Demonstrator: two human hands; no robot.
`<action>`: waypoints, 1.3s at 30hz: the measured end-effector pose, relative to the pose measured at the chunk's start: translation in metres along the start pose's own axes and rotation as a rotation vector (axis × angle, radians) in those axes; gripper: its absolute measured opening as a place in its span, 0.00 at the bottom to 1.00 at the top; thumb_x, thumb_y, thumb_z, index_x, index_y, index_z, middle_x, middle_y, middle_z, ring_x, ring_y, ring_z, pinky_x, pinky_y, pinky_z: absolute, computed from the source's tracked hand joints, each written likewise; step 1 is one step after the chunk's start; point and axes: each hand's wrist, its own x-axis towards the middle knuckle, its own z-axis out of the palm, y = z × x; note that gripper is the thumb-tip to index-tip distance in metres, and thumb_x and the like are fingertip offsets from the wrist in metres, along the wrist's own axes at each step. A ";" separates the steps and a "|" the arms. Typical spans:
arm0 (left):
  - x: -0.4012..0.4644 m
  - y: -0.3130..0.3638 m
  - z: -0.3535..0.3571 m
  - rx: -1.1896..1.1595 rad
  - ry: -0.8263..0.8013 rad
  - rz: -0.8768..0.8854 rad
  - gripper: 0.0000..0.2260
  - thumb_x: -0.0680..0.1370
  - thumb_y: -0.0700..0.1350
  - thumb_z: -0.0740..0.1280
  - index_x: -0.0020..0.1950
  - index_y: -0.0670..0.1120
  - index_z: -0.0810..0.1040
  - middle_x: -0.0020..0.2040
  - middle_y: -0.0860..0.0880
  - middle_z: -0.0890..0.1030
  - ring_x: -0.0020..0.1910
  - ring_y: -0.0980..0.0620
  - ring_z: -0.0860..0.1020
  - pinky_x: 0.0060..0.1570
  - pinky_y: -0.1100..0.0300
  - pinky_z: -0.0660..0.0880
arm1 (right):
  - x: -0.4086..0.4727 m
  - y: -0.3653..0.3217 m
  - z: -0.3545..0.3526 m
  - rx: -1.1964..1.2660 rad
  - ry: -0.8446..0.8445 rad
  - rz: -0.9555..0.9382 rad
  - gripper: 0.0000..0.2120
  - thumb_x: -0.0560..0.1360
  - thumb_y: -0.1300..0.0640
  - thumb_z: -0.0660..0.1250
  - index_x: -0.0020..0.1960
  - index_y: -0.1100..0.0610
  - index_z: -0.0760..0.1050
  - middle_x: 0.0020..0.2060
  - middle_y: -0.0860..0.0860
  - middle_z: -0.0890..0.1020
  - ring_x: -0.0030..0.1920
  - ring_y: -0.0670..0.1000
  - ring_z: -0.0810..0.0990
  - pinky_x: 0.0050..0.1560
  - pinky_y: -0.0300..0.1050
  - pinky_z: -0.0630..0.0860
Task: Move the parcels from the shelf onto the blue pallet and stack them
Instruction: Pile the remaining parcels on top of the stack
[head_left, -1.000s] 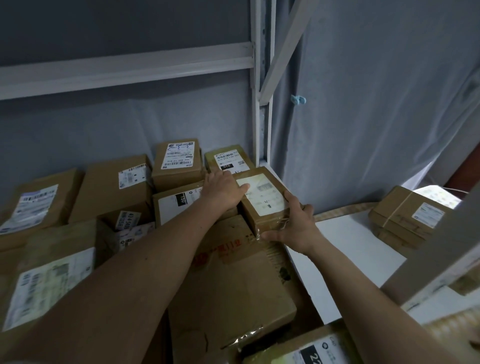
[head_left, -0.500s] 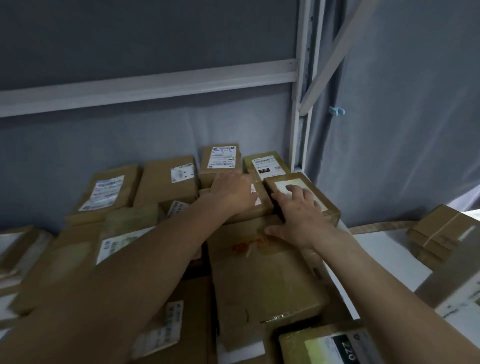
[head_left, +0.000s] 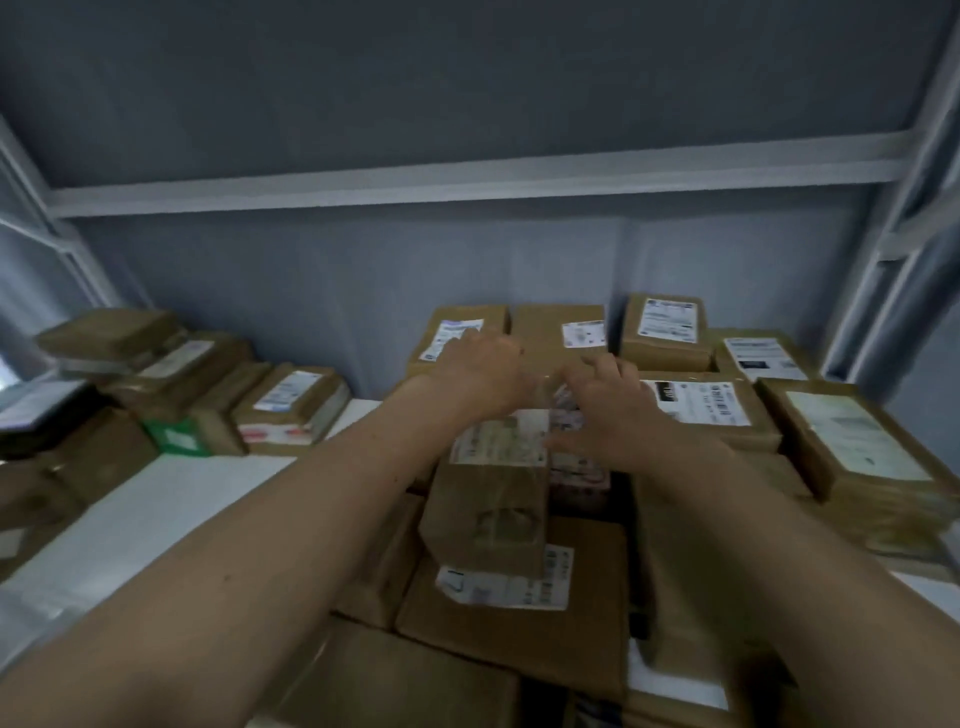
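Note:
Many brown cardboard parcels with white labels lie packed on the white shelf (head_left: 156, 519). In the middle, a long brown parcel (head_left: 488, 509) with a white label lies on top of the pile. My left hand (head_left: 480, 374) is at its far end, with fingers curled down over that edge. My right hand (head_left: 605, 410) hovers over the parcel's right side with fingers spread and the thumb out, touching or just above it; blur hides which. The blue pallet is not in view.
More parcels stand behind the hands (head_left: 667, 330) and at the right (head_left: 852, 441). A lower group with a green box (head_left: 176, 436) lies at the left. A white shelf beam (head_left: 467, 182) crosses overhead, and grey fabric backs the shelf.
The view swung left along the shelf. My right hand left the small parcel by the post, and both hands came together over the long labelled parcel in the middle.

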 end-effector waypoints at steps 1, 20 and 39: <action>-0.006 -0.015 -0.002 -0.010 0.001 -0.040 0.20 0.79 0.54 0.61 0.66 0.45 0.73 0.68 0.43 0.71 0.66 0.43 0.70 0.62 0.52 0.69 | 0.003 -0.012 0.002 -0.021 -0.006 -0.026 0.33 0.72 0.41 0.68 0.72 0.50 0.62 0.72 0.55 0.59 0.71 0.60 0.57 0.68 0.58 0.61; -0.116 -0.339 -0.005 -0.100 -0.048 -0.296 0.20 0.79 0.53 0.61 0.68 0.46 0.72 0.65 0.44 0.74 0.64 0.43 0.72 0.58 0.56 0.70 | 0.067 -0.309 0.081 -0.051 -0.123 -0.262 0.36 0.72 0.41 0.69 0.73 0.52 0.59 0.72 0.53 0.58 0.72 0.57 0.54 0.68 0.54 0.59; -0.150 -0.588 0.025 -0.171 -0.172 -0.411 0.19 0.77 0.55 0.62 0.65 0.49 0.74 0.62 0.50 0.76 0.60 0.48 0.75 0.57 0.55 0.75 | 0.155 -0.519 0.182 -0.037 -0.256 -0.313 0.37 0.72 0.41 0.68 0.74 0.52 0.57 0.71 0.55 0.59 0.72 0.58 0.56 0.68 0.54 0.61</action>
